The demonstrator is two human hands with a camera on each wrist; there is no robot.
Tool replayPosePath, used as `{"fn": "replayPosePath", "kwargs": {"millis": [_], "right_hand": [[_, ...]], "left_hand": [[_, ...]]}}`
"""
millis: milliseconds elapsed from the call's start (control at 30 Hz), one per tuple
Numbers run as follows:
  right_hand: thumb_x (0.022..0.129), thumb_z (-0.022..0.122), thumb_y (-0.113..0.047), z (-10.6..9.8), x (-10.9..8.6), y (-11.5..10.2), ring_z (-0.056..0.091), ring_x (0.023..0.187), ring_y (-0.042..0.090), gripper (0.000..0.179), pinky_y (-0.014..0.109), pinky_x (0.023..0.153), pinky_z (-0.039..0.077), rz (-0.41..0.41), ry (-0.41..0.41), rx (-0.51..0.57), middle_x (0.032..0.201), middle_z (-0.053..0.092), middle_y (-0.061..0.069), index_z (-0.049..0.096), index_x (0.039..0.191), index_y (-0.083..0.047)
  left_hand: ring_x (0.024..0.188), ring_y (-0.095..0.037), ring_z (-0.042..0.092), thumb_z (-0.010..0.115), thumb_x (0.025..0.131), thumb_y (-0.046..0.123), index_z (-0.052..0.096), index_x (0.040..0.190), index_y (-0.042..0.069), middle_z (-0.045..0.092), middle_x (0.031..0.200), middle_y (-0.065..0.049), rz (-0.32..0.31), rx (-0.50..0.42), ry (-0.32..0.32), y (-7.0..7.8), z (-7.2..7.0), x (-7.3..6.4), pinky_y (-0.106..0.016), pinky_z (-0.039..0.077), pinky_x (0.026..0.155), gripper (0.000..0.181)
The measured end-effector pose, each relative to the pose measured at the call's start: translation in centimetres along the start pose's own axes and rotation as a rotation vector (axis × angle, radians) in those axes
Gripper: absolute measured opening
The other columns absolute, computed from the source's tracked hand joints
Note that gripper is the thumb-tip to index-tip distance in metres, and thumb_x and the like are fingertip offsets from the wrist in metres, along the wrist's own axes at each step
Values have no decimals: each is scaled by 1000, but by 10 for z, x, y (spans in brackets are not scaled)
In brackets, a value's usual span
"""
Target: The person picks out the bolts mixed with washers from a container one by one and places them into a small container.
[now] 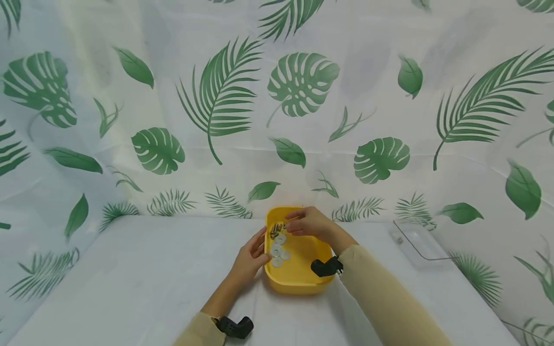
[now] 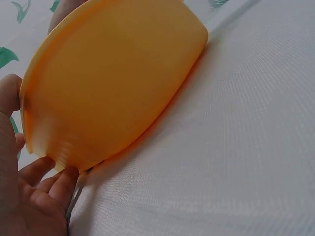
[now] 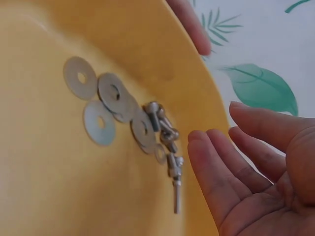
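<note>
A yellow plastic tub (image 1: pixel 300 257) stands on the white cloth. My left hand (image 1: pixel 248 259) grips its left side, with the thumb at the rim and the fingers (image 2: pixel 64 187) against the outer wall. Several flat metal washers (image 3: pixel 115 96) lie on the tub's floor, some overlapping. Beside them is a small heap of metal screws (image 3: pixel 167 130), close to the wall. Over the tub's far end hovers my right hand (image 1: pixel 313 223); in the right wrist view its fingers (image 3: pixel 211 162) are loosely bent near the screws, and nothing shows between them and the thumb.
A clear plastic box (image 1: pixel 421 247) lies at the right of the table, with a small piece (image 1: pixel 400 240) at its left side. The white tablecloth (image 1: pixel 151 274) spreads around the tub. Behind it hangs a leaf-print sheet (image 1: pixel 242 182).
</note>
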State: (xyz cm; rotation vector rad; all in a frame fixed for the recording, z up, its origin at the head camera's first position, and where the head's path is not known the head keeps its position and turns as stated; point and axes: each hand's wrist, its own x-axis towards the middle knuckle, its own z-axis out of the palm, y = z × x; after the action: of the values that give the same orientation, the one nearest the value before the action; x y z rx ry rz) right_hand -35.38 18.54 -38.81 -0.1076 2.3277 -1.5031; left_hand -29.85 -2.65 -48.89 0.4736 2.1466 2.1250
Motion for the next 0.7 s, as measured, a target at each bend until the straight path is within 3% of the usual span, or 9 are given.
{"fn": "replayPosePath", "kwargs": {"millis": [467, 700], "right_hand": [[101, 54, -6, 18, 20, 8, 68, 119, 36, 41, 39, 99, 59, 21, 8, 154, 135, 61, 31, 53, 140, 9], [102, 51, -5, 22, 29, 15, 73, 100, 24, 40, 33, 92, 62, 51, 28, 177, 129, 65, 31, 52, 140, 9]], "left_hand": [[147, -38, 41, 58, 90, 3, 29, 160, 8, 38, 160, -23, 24, 27, -39, -1, -4, 2, -44, 40, 119, 76], [147, -37, 42, 58, 89, 1, 30, 160, 9, 38, 160, -22, 11, 18, -31, -2, -3, 1, -44, 39, 119, 77]]}}
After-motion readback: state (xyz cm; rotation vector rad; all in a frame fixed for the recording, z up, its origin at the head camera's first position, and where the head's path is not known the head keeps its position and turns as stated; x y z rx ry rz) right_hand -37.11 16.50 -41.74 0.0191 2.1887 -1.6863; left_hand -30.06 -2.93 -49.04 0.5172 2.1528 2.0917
